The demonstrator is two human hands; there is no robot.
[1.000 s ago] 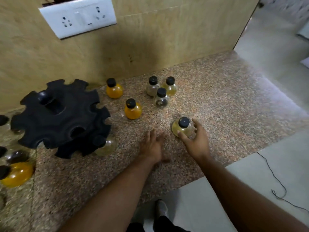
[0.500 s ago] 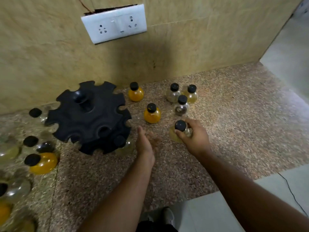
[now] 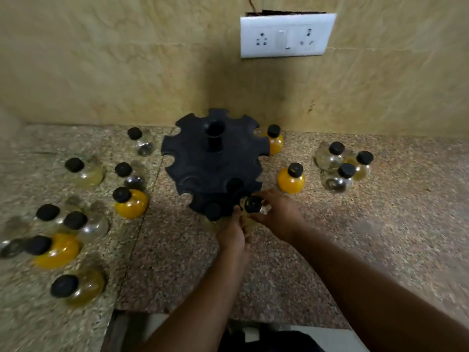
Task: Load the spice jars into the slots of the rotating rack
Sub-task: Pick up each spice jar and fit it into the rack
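While the right hand (image 3: 276, 214) pinches a black-capped jar (image 3: 253, 205) by its neck, fingers wrapped round it, that jar sits right at the front edge of the black rack (image 3: 215, 163), level w/ the lower tier's slots. Left hand (image 3: 232, 233) is up against the rack's base beside it, fingers hidden, so can't tell if it's gripping or just steadying. One cap (image 3: 213, 211) looks already slotted in the lower tier just left of the held jar. Risk from here, I'd say: rack spins if the jar pushes sideways, slot slips off line, jar drops. Loose jars all round on the granite counter (image 3: 393, 224): orange jar (image 3: 291, 179) near the right wrist, orange one (image 3: 130, 202) to the left, a clear trio (image 3: 341, 166) further right. An elbow swing could knock those. Wall socket (image 3: 285, 35) above.
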